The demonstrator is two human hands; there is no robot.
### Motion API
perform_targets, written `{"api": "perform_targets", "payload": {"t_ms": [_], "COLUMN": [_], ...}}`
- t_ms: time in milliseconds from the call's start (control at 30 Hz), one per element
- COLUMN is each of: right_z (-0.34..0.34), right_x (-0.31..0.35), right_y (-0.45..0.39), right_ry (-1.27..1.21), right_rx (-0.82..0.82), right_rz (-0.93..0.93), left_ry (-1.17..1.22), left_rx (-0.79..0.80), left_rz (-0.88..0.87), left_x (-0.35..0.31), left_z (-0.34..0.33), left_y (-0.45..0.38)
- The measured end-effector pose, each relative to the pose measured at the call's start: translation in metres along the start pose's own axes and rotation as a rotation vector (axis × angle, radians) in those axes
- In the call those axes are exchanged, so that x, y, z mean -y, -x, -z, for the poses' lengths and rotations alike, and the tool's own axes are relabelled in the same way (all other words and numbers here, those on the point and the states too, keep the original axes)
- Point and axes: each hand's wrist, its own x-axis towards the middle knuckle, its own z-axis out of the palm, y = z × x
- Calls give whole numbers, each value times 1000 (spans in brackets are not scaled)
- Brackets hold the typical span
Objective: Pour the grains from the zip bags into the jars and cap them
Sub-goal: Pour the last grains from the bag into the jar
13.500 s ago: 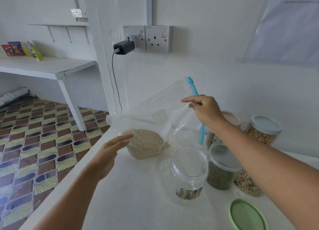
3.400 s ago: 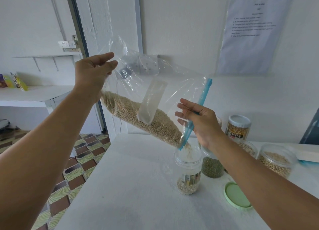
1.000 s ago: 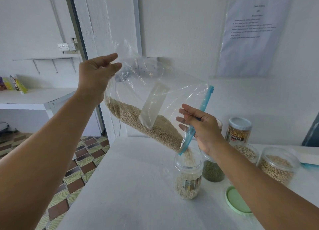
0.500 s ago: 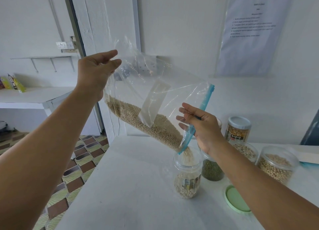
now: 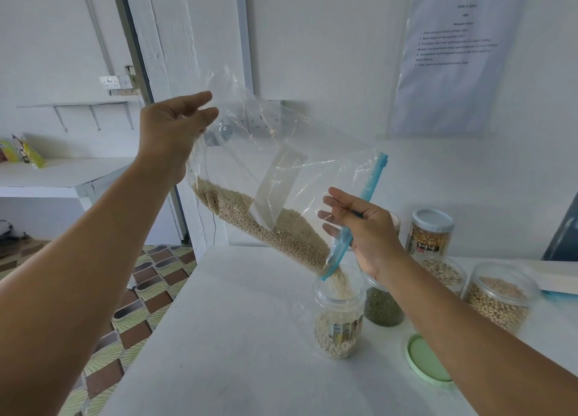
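Two hands hold a clear zip bag tilted above a white table. The left hand pinches the raised bottom corner of the bag, fingers closed on the plastic. The right hand grips the blue zip strip near the low mouth of the bag, thumb and fingers clamped on it, the other fingers spread. Pale grains lie along the lower edge of the bag and stream from its lowest corner into an open clear jar standing upright directly below; the jar is about half full. Just beside this jar on the right stands a jar of green grains. A green lid lies flat on the table near the right forearm. Farther right stand three more filled jars, one capped with a pale blue lid
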Motion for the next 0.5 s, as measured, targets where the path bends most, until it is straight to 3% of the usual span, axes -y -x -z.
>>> {"api": "perform_targets", "payload": {"t_ms": [500], "right_z": [-2], "right_x": [3], "right_y": [-1], "right_ry": [-1], "right_rx": [7], "right_rz": [15], "left_ry": [13], "left_rx": [2], "left_rz": [-7], "left_x": [-8], "left_z": [0], "left_y": [-4]}}
